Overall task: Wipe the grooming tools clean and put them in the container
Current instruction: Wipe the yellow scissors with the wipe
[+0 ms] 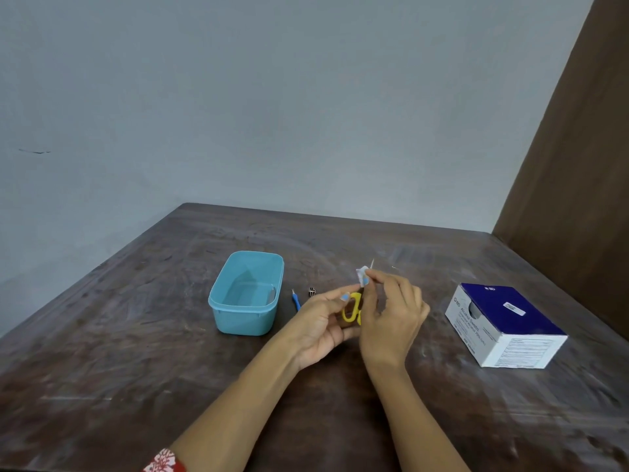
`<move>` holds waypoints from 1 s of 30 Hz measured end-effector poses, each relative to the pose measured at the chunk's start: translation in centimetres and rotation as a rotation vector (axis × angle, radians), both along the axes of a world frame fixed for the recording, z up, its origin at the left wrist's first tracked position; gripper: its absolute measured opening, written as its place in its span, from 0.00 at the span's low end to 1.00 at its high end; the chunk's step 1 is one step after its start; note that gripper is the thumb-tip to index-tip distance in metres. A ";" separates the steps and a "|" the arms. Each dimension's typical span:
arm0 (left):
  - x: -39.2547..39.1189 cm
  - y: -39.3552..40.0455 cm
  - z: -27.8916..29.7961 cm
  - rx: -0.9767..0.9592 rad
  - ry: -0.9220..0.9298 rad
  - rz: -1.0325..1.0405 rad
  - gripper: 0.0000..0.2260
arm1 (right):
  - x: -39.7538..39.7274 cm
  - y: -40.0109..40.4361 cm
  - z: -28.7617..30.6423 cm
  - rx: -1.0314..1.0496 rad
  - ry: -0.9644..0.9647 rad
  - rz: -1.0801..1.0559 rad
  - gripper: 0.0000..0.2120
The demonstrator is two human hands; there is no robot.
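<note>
My left hand (323,323) grips small scissors by their yellow handles (351,310) above the table's middle. My right hand (391,316) pinches a small white wipe (361,274) around the scissor blades, whose thin tip (372,263) sticks out above the wipe. A light blue rectangular container (218,303) stands left of the hands, with nothing seen inside. Between the container and my left hand lie a thin blue-handled tool (296,301) and a small dark object (311,291).
A blue and white box of alcohol swabs (503,327) sits at the right on the dark wooden table (136,369). A grey wall lies behind, and a brown wooden panel (571,165) rises at the far right.
</note>
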State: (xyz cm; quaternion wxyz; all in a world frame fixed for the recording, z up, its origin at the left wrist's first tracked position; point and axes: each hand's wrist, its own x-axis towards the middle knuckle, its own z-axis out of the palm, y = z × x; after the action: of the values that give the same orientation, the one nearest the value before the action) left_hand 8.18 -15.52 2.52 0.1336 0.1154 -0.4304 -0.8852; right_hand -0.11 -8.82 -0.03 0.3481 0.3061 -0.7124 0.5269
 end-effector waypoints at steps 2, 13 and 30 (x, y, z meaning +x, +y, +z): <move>0.0 0.1 0.0 -0.003 -0.006 -0.002 0.14 | 0.1 0.0 0.0 0.006 -0.022 -0.003 0.07; 0.0 0.0 -0.1 -0.096 -0.032 -0.027 0.15 | 0.1 0.2 0.2 -0.028 -0.110 0.006 0.09; -0.2 -0.3 -0.2 -0.089 -0.022 0.073 0.15 | 0.7 0.3 0.5 -0.032 -0.196 0.138 0.01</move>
State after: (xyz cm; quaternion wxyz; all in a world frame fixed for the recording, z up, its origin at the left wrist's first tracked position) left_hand 7.94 -15.85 2.29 0.1663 0.1345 -0.4665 -0.8583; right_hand 0.60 -8.57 0.42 0.2445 0.2958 -0.7119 0.5881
